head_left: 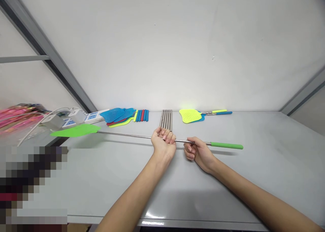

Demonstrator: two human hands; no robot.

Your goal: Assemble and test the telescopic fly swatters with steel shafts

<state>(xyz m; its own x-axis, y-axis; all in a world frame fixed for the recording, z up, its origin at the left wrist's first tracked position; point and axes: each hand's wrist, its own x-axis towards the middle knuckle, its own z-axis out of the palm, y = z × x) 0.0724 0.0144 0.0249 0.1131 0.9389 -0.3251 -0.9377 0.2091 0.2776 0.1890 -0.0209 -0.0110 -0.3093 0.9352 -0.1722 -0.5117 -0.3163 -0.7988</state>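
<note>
A fly swatter [127, 134] with a green paddle, a long extended metal rod and a green grip lies crosswise over the grey table. My left hand [164, 140] is closed around the middle of its rod, palm turned up. Farther right, my right hand [198, 152] pinches the thicker part of the rod, close to the green grip. The paddle points left and is seen nearly edge-on; shadows below show the swatter held above the surface. Just beyond my left hand, several metal rods [167, 118] lie side by side, their near ends partly hidden by its fingers.
At the back right rest a yellow swatter [190, 116] and a blue swatter [223, 113]. Back left are stacked blue paddles [114, 115], several coloured grips [142, 115] and a power strip [93, 116] with plugs and cables. Pink bagged items [17, 118] are at far left. A wall stands behind the table [266, 157].
</note>
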